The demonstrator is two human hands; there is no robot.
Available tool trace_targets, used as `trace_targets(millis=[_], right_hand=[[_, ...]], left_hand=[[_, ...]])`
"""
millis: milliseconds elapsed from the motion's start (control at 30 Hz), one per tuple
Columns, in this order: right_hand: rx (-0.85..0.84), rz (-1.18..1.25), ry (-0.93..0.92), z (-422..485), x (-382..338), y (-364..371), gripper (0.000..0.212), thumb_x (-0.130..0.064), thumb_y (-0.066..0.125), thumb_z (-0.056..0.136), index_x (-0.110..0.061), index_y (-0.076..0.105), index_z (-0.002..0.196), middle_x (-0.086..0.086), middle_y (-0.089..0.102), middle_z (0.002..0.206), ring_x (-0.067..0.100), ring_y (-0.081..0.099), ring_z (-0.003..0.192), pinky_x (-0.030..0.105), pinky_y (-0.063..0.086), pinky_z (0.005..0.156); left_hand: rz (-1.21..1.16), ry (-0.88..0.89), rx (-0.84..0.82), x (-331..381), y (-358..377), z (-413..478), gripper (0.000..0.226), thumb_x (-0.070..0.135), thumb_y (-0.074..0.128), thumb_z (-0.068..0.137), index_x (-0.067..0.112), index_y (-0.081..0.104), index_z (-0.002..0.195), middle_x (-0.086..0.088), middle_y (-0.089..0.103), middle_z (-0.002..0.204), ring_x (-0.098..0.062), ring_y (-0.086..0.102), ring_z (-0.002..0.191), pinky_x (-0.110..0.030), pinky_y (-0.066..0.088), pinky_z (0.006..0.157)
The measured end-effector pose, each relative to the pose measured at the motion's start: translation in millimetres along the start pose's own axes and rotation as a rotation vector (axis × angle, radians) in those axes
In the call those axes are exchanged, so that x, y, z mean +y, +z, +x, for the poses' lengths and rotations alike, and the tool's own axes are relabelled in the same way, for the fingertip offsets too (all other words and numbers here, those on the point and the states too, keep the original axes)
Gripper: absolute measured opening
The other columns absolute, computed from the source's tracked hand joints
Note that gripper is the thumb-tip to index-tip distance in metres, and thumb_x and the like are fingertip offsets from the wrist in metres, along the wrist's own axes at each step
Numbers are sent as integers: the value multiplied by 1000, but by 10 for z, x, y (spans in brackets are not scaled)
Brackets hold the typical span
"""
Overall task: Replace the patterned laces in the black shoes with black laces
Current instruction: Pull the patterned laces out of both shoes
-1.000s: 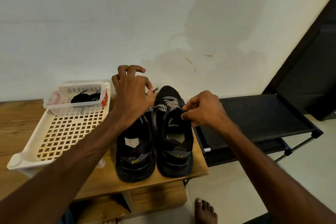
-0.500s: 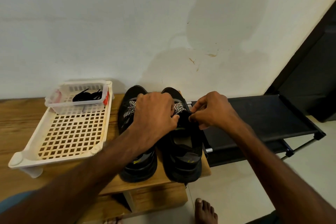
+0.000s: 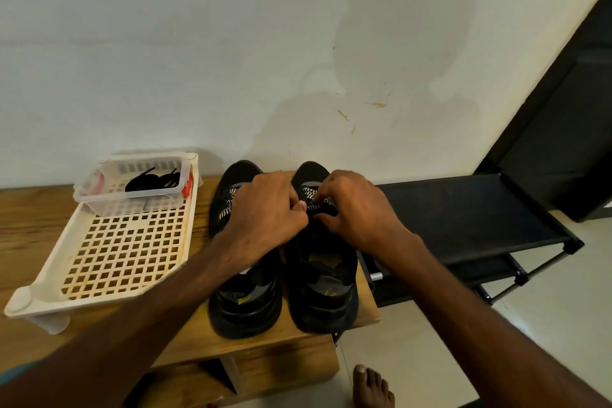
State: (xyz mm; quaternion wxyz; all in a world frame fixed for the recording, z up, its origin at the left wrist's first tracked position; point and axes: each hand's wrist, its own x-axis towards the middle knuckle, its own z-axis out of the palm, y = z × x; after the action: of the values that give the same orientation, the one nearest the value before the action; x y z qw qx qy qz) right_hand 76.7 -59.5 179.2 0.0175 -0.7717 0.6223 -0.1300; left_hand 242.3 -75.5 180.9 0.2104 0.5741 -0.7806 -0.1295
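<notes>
Pinching the patterned lace (image 3: 314, 205) of the right black shoe (image 3: 323, 278), both hands, left (image 3: 265, 219) and right (image 3: 357, 212), meet over the worktop (image 3: 20, 228).

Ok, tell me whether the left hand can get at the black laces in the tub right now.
Probably yes: the black laces lie in an open tub, nothing between it and the left hand, which must first drop the patterned lace it pinches.
</notes>
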Motion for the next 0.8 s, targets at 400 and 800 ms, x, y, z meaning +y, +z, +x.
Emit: trace_targets(millis=[400,800], right_hand=[[170,380,291,-7,77,-97,2,-16,81,83,-18,82,83,-8,74,95,4,67,82,12,53,64],[2,183,-17,-44,-52,-48,29,-27,79,87,-25,77,116,-1,58,141,13,49,131,34,46,105]], left_hand=[[0,-64,49,-43,-6,34,18,35,72,81,20,80,76,7,71,69,-10,65,61,-33,62,68],[10,-48,62,21,-27,-8,18,34,70,81,20,76,71,7,65,59,-8,58,54,-25,52,59]])
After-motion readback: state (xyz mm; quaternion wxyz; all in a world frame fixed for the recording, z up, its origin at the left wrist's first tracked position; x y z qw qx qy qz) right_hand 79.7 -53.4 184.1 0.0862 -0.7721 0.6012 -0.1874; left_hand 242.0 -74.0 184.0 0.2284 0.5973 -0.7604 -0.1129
